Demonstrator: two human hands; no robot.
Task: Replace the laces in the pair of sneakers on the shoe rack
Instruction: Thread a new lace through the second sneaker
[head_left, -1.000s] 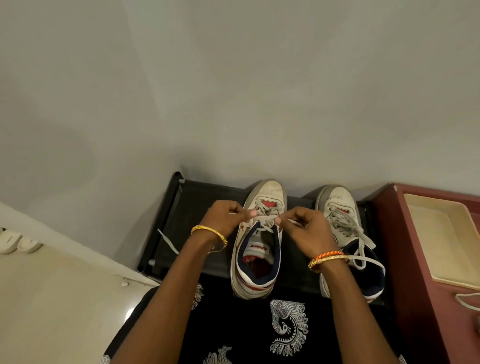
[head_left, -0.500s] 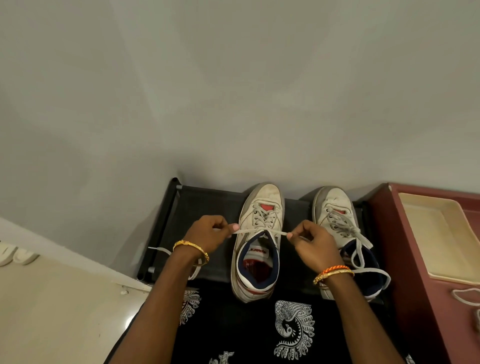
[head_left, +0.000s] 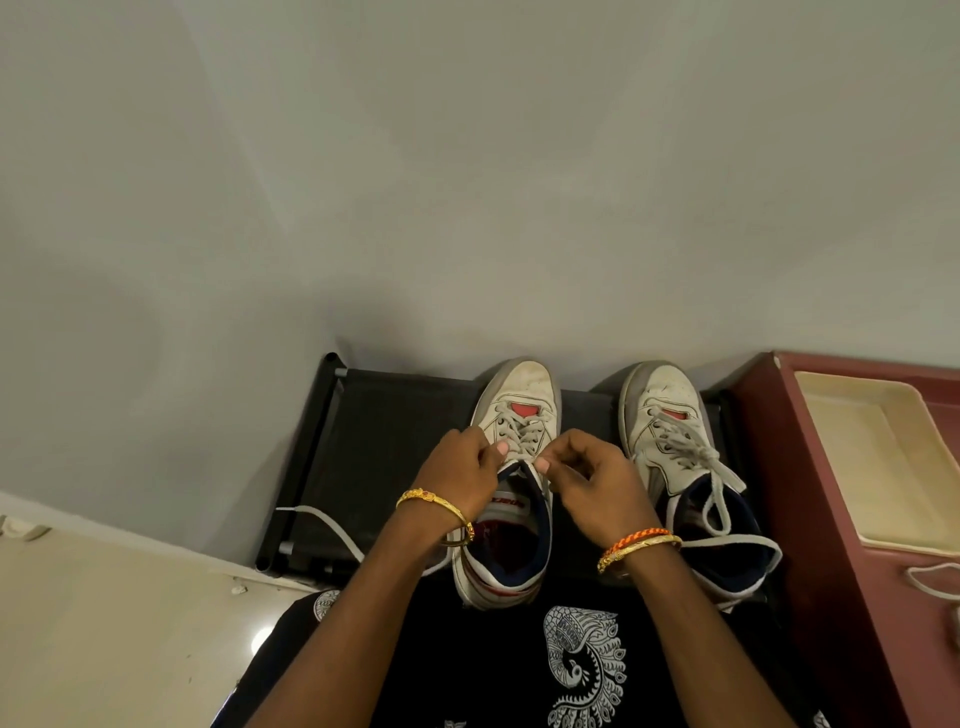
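Both hands are right over the left-hand sneaker (head_left: 511, 483), which sits on the black shoe rack (head_left: 384, 447) near its middle, toe pointing at the rack's far edge and the wall, heel hanging over the near edge. The left hand (head_left: 457, 475) has thumb and fingers curled together at the top eyelets, pinching the white lace (head_left: 519, 439); the right hand (head_left: 587, 483) mirrors it from the other side, fingertips pinched on the same lace just above the tongue. The two hands are almost touching. The lace is criss-crossed through the lower eyelets, a red patch showing at the toe end of the lacing. There is red lettering on the tongue label (too blurred and half hidden by the wrist to read).

A loose end of lace (head_left: 322, 525) trails off the rack's left edge, then runs back under the left forearm.

The second sneaker (head_left: 675, 457) stands just beside the first, toward the rack's right edge, already laced, its ends lying loosely looped over the navy collar and reaching the heel.

A gold bangle (head_left: 441, 512) rings the left wrist; an orange braided band and gold bangle (head_left: 636, 545) ring the right. Against the rack's right edge stands a maroon cabinet (head_left: 789, 519) carrying a cream tray (head_left: 883, 457), with another white lace (head_left: 935, 582) on its near part.
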